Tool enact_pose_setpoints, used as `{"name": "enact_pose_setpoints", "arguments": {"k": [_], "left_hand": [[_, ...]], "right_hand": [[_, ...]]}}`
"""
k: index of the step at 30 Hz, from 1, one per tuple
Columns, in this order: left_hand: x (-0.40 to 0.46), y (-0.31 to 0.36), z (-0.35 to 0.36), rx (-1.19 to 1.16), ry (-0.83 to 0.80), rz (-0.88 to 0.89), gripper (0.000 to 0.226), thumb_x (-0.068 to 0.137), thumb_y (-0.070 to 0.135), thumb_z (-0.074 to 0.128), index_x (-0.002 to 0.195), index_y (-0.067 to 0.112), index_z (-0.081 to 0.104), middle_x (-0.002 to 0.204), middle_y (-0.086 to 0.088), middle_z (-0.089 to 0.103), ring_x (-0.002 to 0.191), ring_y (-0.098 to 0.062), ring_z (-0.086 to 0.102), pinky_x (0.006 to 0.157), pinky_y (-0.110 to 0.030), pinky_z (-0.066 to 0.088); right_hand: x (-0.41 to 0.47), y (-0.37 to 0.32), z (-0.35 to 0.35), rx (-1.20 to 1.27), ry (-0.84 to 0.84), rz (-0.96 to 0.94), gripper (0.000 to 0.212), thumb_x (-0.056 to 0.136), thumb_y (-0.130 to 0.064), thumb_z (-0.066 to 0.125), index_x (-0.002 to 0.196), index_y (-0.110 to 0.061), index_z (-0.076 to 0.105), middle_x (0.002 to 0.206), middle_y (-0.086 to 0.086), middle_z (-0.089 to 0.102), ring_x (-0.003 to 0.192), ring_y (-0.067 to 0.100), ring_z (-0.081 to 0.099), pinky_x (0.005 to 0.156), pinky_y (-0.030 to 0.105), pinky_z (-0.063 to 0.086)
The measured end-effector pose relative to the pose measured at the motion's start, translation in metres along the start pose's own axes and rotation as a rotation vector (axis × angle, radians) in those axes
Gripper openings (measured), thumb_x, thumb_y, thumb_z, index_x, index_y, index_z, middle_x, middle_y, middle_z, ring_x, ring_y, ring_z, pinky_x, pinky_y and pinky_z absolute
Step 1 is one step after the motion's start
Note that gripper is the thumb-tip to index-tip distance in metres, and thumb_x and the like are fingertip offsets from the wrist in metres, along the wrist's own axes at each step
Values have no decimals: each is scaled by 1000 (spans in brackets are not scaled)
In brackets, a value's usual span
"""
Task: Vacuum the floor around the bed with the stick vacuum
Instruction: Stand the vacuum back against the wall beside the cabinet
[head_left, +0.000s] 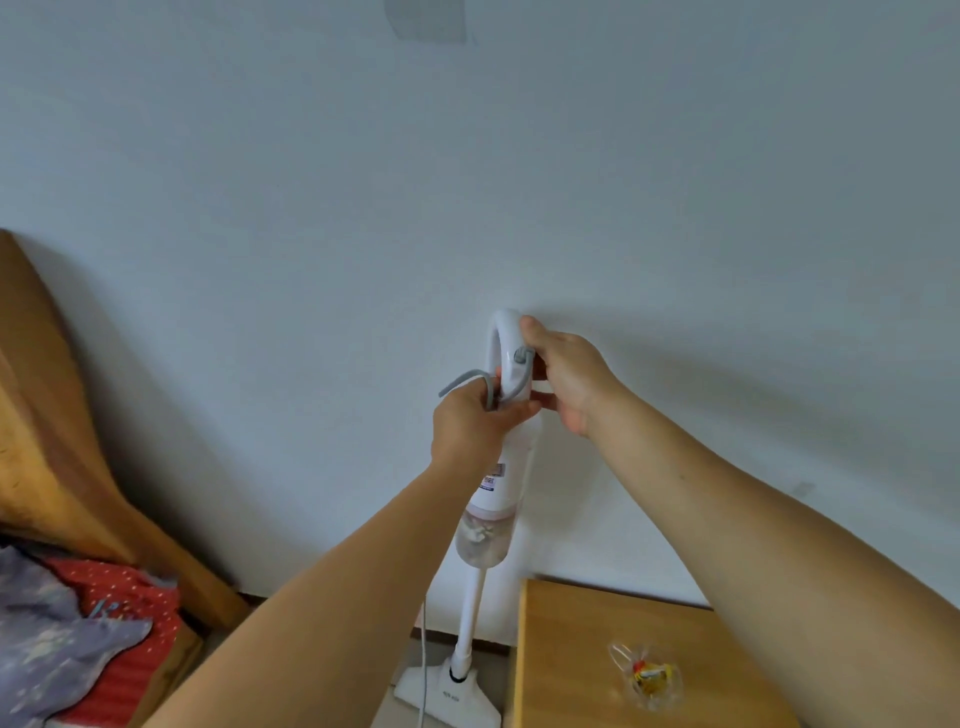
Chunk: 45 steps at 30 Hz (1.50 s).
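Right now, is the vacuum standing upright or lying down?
Upright: the stick vacuum stands against the wall, floor head down.

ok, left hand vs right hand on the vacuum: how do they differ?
The left hand grips the grey cord beside the handle's lower part; the right hand holds the white handle loop higher up, thumb near its top. Both are at the upright stick vacuum by the wall.

Glossy plastic vacuum (506, 457), wooden nightstand (582, 649)
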<state>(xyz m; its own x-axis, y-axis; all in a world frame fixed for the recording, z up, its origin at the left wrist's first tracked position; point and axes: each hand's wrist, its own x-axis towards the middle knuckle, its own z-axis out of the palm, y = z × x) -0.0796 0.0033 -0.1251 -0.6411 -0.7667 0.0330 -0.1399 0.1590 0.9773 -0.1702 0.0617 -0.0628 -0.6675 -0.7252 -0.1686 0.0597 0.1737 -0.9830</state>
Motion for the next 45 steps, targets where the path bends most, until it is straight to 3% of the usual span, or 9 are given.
{"name": "enact_pose_setpoints", "arguments": {"k": [4,11,17,19,23,26,32,37,45], "left_hand": [[12,5,-9,79,-37,-26,32,71,31,79,65,14,52,61,6,47,56,-12,47,55,-25,37],[6,2,-12,-51,-122,-117,31,73,21,78,97,8,64,84,-4,66,76,-19,62,68,-26,50],[-2,-3,-28,-145,-263,-168,41,76,8,73,116,8,61,106,-12,70,96,-25,67,85,-35,54],[-3,-5,-36,-227,-260,-234,42,79,6,70,119,10,56,106,-8,68,95,-21,65,82,-33,53],[-5,-16,-56,-530,-127,-505,6,85,12,62,91,13,63,87,-5,69,78,-15,64,68,-27,49],[-7,-34,-59,-411,-30,-600,10,89,18,58,81,13,61,80,-3,67,71,-14,61,66,-26,45],[-16,-44,-44,-248,-59,-613,11,93,16,52,84,12,57,81,-4,66,72,-14,61,78,-31,44],[-20,-39,-35,-282,-46,-565,9,94,16,53,87,17,58,74,-4,61,67,-15,58,69,-28,48],[-19,-39,-29,-279,-42,-523,21,95,11,48,109,14,63,72,-4,60,66,-15,55,68,-28,49]], "right_hand": [[10,-5,2,3,8,63,33,94,-41,50,79,-15,63,76,3,65,67,17,62,59,26,50],[14,4,0,-19,38,36,36,91,-48,52,83,-17,67,79,0,69,81,19,65,89,39,51],[10,7,0,40,-39,53,34,86,-46,61,95,-13,69,91,3,76,79,16,69,79,31,53],[10,8,-2,71,-52,55,26,87,-39,62,90,-13,68,77,0,76,71,13,70,71,30,54],[8,9,-11,176,-14,72,22,87,-34,64,88,-12,68,68,-2,74,65,13,70,61,26,53],[7,12,-18,249,17,90,20,84,-33,67,84,-13,69,69,-2,74,68,13,68,64,27,53],[1,14,-20,284,-11,49,29,94,-34,54,86,-8,66,66,0,74,63,13,70,60,26,53],[-5,9,-15,433,74,90,32,93,-30,55,76,-5,63,51,1,64,43,10,59,47,19,50],[-4,-10,-16,389,72,111,28,95,-26,51,78,-5,60,66,6,56,47,13,54,52,25,46]]}}
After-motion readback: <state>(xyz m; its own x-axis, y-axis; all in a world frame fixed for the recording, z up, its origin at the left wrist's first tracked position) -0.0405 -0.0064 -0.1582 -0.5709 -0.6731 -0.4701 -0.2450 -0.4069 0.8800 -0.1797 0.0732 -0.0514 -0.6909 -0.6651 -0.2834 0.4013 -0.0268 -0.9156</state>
